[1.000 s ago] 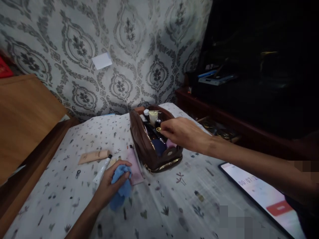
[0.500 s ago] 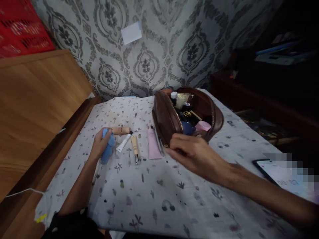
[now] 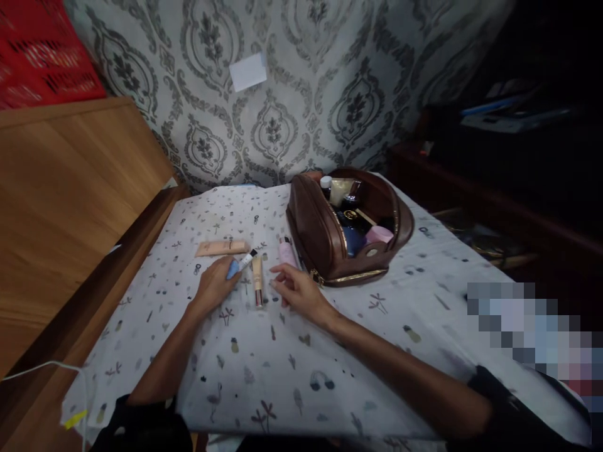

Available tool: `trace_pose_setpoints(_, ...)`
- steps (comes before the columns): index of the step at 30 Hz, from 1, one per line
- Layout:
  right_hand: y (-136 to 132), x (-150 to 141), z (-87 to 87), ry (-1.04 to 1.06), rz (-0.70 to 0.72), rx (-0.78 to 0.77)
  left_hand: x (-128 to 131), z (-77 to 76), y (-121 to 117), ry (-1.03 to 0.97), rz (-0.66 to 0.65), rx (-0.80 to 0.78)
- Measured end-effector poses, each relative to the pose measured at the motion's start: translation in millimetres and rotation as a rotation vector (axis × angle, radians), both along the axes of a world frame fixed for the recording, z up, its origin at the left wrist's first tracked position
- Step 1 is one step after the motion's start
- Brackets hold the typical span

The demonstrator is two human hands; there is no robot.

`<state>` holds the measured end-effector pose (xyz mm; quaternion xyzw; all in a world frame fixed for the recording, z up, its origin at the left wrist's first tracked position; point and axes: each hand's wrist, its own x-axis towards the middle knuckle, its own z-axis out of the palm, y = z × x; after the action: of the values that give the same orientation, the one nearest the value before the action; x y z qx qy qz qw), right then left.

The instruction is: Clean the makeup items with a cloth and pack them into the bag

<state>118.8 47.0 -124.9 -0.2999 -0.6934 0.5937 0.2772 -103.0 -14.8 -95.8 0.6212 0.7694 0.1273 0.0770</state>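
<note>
My left hand point(image 3: 217, 282) is closed around a blue cloth point(image 3: 232, 269), most of which the fingers hide. It rests at the lower end of a small white tube with a black cap point(image 3: 247, 258). My right hand point(image 3: 301, 290) has its fingers apart and slightly curled, over the lower part of a pink tube point(image 3: 286, 251); whether it touches the tube I cannot tell. Between both hands lies a cream-yellow tube with a shiny cap point(image 3: 257, 280). A peach tube point(image 3: 221, 248) lies just beyond my left hand.
A brown toiletry bag point(image 3: 313, 220) stands unzipped at the right back, holding several bottles and a pink item point(image 3: 379, 235). The patterned cloth point(image 3: 292, 364) covers the table. A wooden panel point(image 3: 70, 188) flanks the left; a red crate point(image 3: 42, 56) sits above it.
My right hand has left the bag's front edge and moved left to the pink tube. My left hand, with the blue cloth, has moved right from the peach tube to the white tube.
</note>
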Motion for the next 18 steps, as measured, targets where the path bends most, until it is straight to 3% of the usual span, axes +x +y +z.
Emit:
trace_pose_setpoints(4,2.5,0.8,-11.7,0.163,-0.074,-0.122,5.0,12.9,-4.2,-0.236,-0.249,-0.042)
trace_pose_setpoints(8,2.4,5.4,-11.0,0.271,-0.118,-0.189,24.1,25.4,-10.3,-0.259,-0.396,-0.078)
trace_pose_setpoints(14,2.6,11.1,-8.1,0.312,-0.190,-0.228,36.4,31.4,-18.6,-0.129,-0.439,-0.009)
trace_pose_setpoints(18,-2.7,14.0,-6.6,0.312,-0.207,-0.244,43.2,25.6,-19.6,0.100,-0.432,0.210)
